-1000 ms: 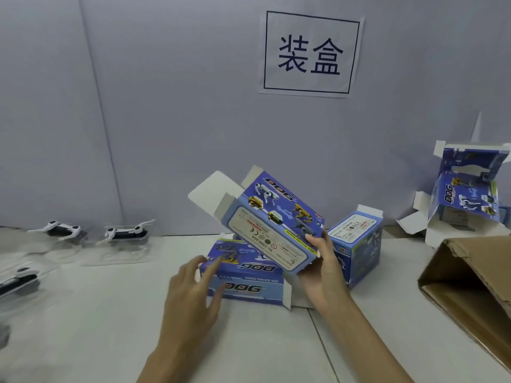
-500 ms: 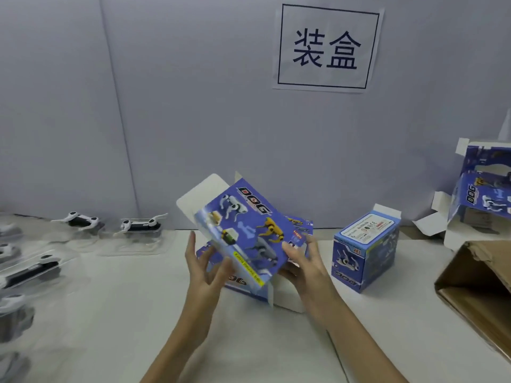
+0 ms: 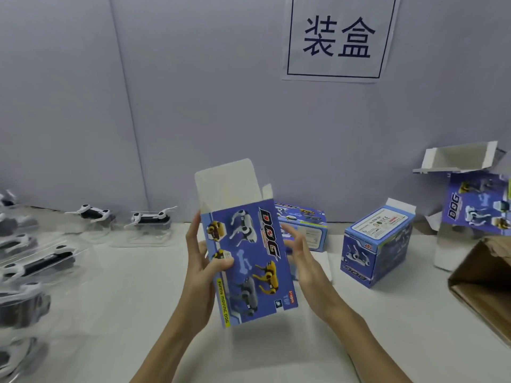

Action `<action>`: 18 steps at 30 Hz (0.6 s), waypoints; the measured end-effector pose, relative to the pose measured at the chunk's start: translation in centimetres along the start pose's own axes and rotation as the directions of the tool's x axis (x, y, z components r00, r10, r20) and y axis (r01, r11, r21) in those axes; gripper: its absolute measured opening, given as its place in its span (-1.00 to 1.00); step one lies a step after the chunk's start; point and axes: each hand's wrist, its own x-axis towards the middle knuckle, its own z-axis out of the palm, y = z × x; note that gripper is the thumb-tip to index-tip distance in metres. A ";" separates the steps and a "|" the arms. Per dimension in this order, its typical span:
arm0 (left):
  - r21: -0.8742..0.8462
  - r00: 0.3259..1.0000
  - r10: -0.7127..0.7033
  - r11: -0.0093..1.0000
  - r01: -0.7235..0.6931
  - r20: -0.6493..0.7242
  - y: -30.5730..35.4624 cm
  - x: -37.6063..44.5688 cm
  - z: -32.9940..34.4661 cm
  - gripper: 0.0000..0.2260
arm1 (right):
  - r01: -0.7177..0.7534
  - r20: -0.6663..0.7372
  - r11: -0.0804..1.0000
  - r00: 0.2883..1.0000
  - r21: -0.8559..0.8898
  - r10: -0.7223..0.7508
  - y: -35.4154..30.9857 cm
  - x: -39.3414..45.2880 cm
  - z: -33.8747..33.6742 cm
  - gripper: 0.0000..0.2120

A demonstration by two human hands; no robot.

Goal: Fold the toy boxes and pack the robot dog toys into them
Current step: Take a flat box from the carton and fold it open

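Upright between both hands, the blue toy box (image 3: 249, 261) is held above the middle of the bench (image 3: 387, 327): the left hand (image 3: 200, 261) grips its left edge, thumb curled onto the printed face, while the right hand (image 3: 302, 258) cups the right edge with loosely bent fingers, contact hidden behind the box. The top flap (image 3: 224, 181) stands open (the bottom end cannot be seen). To square it well, press opposite edges evenly, then tuck the small flaps before the large one. Counted: one standing box (image 3: 377, 247) right of centre, one lying box (image 3: 304, 225) behind the hands, one open box (image 3: 478, 205) near the right edge beside a brown carton (image 3: 486, 286). Two robot dog toys (image 3: 150, 217) sit at the back left in clear trays; several more blur along the left edge.
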 end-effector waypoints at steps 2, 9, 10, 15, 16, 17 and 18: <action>0.068 1.000 -0.023 0.997 0.023 0.003 -0.1 0.0 0.1 -0.19 | 0.005 0.021 1.000 1.000 -0.008 -0.005 0.3 0.0 -0.2 -0.42; 0.284 0.999 -0.012 0.959 -0.002 0.047 0.1 -0.4 0.4 -0.34 | 0.263 -0.129 0.963 0.958 0.056 -0.254 -0.6 0.0 -0.2 -0.50; 0.275 0.998 -0.016 0.962 0.000 0.057 0.1 -0.5 0.5 -0.36 | 0.281 -0.120 0.959 0.954 0.047 -0.273 -0.7 -0.2 0.2 -0.51; 0.238 0.995 0.048 0.969 -0.068 0.092 0.3 -1.0 0.8 -0.50 | 0.292 -0.117 0.953 0.946 -0.085 -0.301 -1.2 -0.9 1.5 -0.58; 0.243 0.996 0.062 0.967 -0.076 0.066 0.4 -1.1 0.9 -0.60 | 0.309 -0.147 0.944 0.935 -0.116 -0.324 -1.4 -1.0 1.7 -0.51; 0.273 0.996 0.082 0.958 -0.087 0.030 0.6 -1.0 1.1 -0.69 | 0.333 -0.179 0.932 0.917 -0.144 -0.356 -1.5 -1.0 1.9 -0.46; 0.321 0.994 0.105 0.942 -0.097 -0.007 0.8 -1.0 1.1 -0.77 | 0.361 -0.207 0.916 0.896 -0.177 -0.393 -1.7 -1.0 2.1 -0.47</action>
